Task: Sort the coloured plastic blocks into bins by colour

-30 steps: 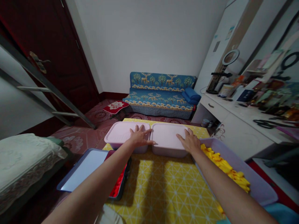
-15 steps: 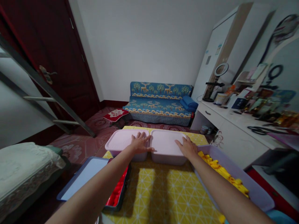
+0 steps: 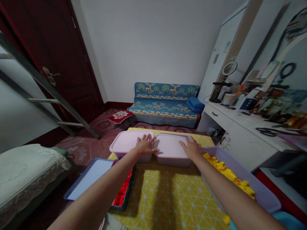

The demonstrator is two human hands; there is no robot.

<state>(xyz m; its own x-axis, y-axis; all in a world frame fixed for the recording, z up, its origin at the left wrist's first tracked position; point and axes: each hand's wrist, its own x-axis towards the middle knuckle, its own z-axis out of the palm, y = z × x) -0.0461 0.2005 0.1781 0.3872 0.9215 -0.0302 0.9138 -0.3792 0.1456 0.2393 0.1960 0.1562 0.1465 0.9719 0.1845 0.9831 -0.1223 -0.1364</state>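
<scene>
Head view: the right-side pale-pink rectangular plastic lid (image 3: pixel 169 145) lies askew atop its pale plastic box (image 3: pixel 173 161), long axis left to right, the left hand (image 3: pixel 144 146) splayed, ungripping, at its left end, the right hand (image 3: pixel 193 150) at its right, grip not determinable.

2 hands (image 3: pixel 145 145) (image 3: pixel 193 149), 2 pink-lidded ctnrs (image 3: pixel 124 143) (image 3: pixel 169 146), 1 lilac bin (image 3: pixel 266 195), 1 sofa (image 3: pixel 158 102) & 1 stool (image 3: pixel 120 116).

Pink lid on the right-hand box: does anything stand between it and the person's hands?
Nothing visible does. The right hand is at the right end of the pink lid; the left hand lies over the neighbouring lid, reaching this one's left edge.
</scene>
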